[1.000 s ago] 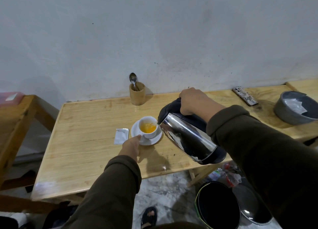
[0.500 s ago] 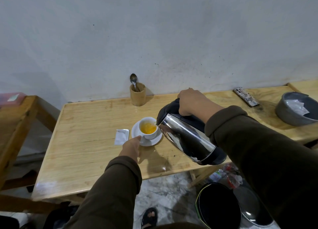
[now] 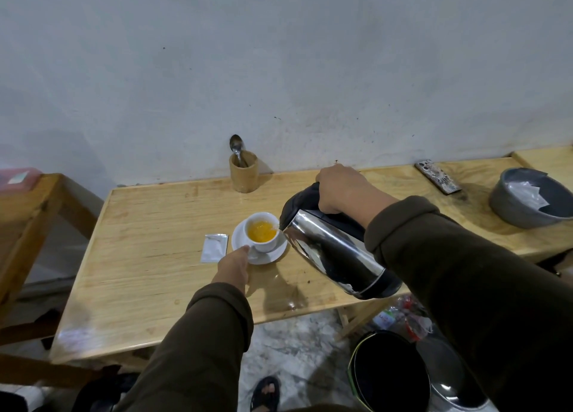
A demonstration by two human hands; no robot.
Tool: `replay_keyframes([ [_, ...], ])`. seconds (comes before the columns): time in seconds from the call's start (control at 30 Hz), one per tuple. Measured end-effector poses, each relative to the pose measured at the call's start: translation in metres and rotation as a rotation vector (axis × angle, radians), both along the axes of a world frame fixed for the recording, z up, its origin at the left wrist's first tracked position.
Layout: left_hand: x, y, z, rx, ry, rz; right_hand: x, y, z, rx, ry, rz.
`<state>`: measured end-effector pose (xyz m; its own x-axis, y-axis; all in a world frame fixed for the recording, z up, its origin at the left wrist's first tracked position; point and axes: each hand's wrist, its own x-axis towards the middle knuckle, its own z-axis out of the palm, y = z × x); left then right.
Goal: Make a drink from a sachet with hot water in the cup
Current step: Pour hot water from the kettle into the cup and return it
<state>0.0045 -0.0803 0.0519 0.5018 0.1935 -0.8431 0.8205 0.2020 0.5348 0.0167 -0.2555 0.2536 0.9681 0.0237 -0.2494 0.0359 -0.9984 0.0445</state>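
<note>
One wide-angle view, worn on the person's head, looks forward and down over a wooden table [image 3: 148, 275] toward a grey wall [image 3: 279, 55] at 12 o'clock. It sits close above both sleeves, which enter from 6 and 4 o'clock. The floor [image 3: 297, 349] shows beneath the table's near edge.

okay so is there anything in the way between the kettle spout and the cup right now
Nothing visible blocks it. The kettle, tilted in the right hand, has its spout right at the rim of the cup. The left hand touches the saucer on the near side.
</note>
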Motion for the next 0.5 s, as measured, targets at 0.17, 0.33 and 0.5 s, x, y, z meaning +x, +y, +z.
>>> replay_keyframes([
  [0.17, -0.004, -0.009, -0.002, 0.024, -0.07, 0.019, -0.006, -0.011, -0.001, 0.061, -0.006, -0.019],
  [0.33, -0.011, -0.028, -0.004, 0.111, -0.099, 0.03, -0.019, -0.037, -0.008, 0.199, -0.052, -0.056],
  [0.5, -0.021, -0.049, -0.004, 0.269, -0.154, -0.262, -0.038, -0.073, -0.021, 0.321, -0.178, -0.109],
])
